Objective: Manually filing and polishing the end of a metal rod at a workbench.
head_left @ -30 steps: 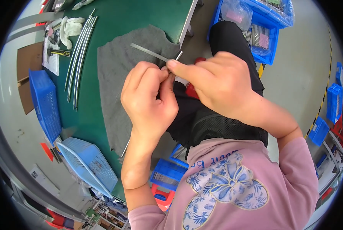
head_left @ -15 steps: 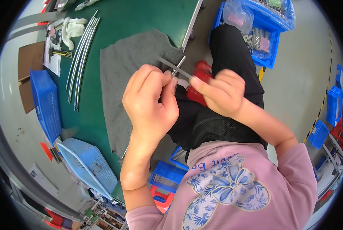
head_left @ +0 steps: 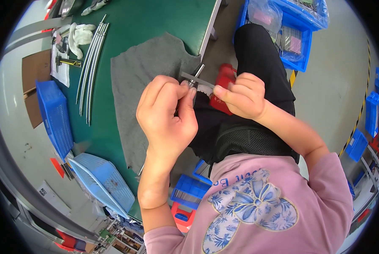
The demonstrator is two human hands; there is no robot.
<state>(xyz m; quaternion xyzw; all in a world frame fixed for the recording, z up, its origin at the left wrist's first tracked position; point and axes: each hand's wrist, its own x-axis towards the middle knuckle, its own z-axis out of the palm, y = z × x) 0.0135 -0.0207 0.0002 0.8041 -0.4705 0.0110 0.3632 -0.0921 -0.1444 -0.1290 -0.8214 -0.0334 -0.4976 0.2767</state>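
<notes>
My left hand [head_left: 168,116] is closed around a thin metal rod [head_left: 196,73] whose tip sticks up past my fingers, over the edge of the green table [head_left: 155,21]. My right hand [head_left: 242,96] pinches a flat grey metal strip [head_left: 196,78] that crosses the rod just above my left fingertips. Both hands meet above my lap, beside a grey cloth [head_left: 138,84] spread on the table. A red object [head_left: 223,86] shows behind my right hand.
Several long metal rods [head_left: 92,63] lie at the table's left, near a white glove [head_left: 80,36] and a paper sheet. Blue baskets [head_left: 54,118] stand to the left, a light blue one [head_left: 102,182] below. A blue crate [head_left: 291,38] with bagged parts sits on the floor.
My right hand has drawn back to the right, off the left hand, and now holds the strip by its end. The left hand has shifted slightly down.
</notes>
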